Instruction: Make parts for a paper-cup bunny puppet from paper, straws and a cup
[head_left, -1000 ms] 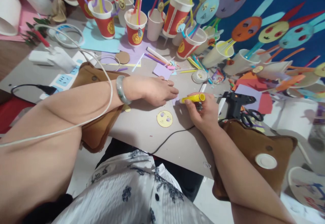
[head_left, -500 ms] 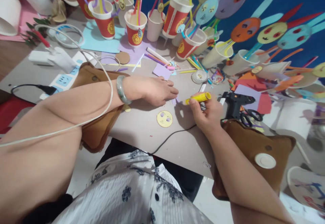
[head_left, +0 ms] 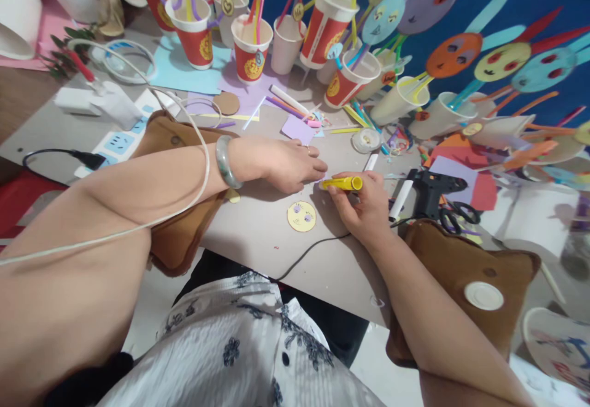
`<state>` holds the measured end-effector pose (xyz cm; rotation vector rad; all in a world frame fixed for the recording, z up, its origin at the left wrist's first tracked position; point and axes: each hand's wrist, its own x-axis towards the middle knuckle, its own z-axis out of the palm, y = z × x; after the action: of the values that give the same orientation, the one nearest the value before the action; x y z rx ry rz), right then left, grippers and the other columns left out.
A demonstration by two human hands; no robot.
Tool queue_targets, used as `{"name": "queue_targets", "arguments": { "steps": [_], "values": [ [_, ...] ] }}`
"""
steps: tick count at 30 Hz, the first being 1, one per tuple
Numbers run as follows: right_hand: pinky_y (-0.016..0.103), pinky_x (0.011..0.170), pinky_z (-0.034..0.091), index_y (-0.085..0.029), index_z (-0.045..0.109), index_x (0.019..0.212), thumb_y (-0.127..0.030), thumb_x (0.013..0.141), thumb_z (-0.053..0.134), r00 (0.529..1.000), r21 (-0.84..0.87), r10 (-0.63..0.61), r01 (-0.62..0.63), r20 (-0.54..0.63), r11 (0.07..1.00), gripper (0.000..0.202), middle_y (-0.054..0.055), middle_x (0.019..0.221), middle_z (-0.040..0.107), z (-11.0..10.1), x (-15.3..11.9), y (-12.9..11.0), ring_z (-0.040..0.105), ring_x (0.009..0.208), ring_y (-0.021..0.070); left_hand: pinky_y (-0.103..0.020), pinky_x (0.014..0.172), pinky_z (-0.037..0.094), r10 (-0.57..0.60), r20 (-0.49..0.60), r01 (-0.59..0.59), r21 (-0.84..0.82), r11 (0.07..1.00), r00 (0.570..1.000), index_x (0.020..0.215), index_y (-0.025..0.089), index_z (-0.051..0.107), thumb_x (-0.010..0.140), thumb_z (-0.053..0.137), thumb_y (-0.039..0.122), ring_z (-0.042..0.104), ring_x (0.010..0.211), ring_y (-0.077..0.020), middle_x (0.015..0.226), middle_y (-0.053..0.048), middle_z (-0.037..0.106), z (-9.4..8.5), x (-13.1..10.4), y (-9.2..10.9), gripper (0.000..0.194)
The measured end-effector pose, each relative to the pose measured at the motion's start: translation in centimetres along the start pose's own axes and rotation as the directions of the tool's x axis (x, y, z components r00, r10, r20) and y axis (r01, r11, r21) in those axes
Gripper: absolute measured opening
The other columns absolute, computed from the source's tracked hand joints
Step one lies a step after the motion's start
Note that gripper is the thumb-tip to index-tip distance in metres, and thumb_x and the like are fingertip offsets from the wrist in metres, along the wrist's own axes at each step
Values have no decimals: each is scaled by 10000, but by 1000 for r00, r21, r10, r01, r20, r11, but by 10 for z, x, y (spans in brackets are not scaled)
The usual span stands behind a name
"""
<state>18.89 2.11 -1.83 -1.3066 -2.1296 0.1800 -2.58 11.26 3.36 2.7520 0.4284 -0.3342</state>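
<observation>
My right hand [head_left: 362, 207] grips a yellow tube-like object [head_left: 342, 183], a pen or knife by its shape, held near a small purple paper scrap by my left fingertips. My left hand [head_left: 295, 166] lies flat on the grey table, fingers spread slightly, with a ring on one finger. Just below both hands rests a round yellow paper face [head_left: 301, 216] with purple eyes. A purple paper piece [head_left: 297, 129] lies beyond my left hand. The tip of the yellow object is hidden by my hand and the scrap.
Paper cups [head_left: 252, 47] with paper faces on sticks line the back. A black glue gun [head_left: 433, 189], scissors [head_left: 458, 215] and a white marker [head_left: 402, 200] lie at right. Brown cushions [head_left: 461, 284] lie at both sides. A black cable [head_left: 313, 248] crosses the front.
My right hand has moved left with the yellow object, closer to my left fingertips. The white marker beside the glue gun shows more fully. My left hand stays flat.
</observation>
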Motion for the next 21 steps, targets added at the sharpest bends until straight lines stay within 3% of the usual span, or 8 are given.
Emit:
{"name": "queue_targets", "arguments": {
  "steps": [5, 10, 12, 16, 18, 21],
  "values": [
    [463, 846, 436, -254, 623, 918, -311, 961, 554, 996, 13, -28, 27, 80, 1000, 100, 49, 930, 768, 0, 4, 0, 689, 824, 243, -503, 1081, 409, -2, 42, 0, 59, 998, 999, 1412, 268, 514, 908, 445, 256, 450, 1359, -324, 1507, -77, 525, -3, -1, 2, 508],
    [463, 842, 446, -251, 613, 874, -321, 961, 567, 994, 48, -33, 28, 107, 998, 121, 29, 826, 733, -3, 3, -4, 660, 750, 229, -470, 1086, 403, -26, 29, 25, 14, 1000, 999, 1332, 308, 559, 900, 480, 248, 459, 1345, -295, 1505, -48, 538, -5, -3, 6, 443],
    [455, 817, 473, -253, 623, 878, -361, 968, 570, 998, 78, 28, -33, 59, 996, 150, 37, 803, 715, -5, -1, -4, 648, 738, 234, -464, 1077, 407, -28, 42, 27, 20, 999, 999, 1316, 293, 564, 903, 472, 247, 464, 1341, -297, 1505, -53, 536, -7, -3, 7, 426],
    [404, 671, 496, -244, 640, 940, -414, 979, 561, 975, 142, 167, -147, -145, 979, 191, 66, 835, 693, -7, -6, -1, 627, 703, 232, -469, 1039, 430, -25, 76, 19, 75, 997, 997, 1351, 251, 545, 925, 432, 250, 463, 1349, -316, 1508, -82, 522, -10, -4, 9, 441],
    [401, 672, 500, -242, 646, 954, -413, 971, 580, 972, 111, 152, -133, -179, 985, 184, 74, 859, 706, -6, -6, -1, 637, 723, 236, -477, 1034, 436, -26, 80, 19, 88, 996, 996, 1372, 238, 536, 931, 428, 253, 460, 1351, -320, 1504, -88, 524, -10, -3, 9, 454],
    [423, 762, 497, -247, 654, 947, -371, 958, 610, 992, 37, 46, -42, -120, 998, 132, 70, 899, 741, -2, -4, -1, 664, 775, 238, -477, 1056, 428, -21, 69, 16, 80, 997, 997, 1388, 243, 530, 927, 439, 248, 459, 1353, -311, 1506, -82, 525, -8, -3, 8, 470]
  ]
}}
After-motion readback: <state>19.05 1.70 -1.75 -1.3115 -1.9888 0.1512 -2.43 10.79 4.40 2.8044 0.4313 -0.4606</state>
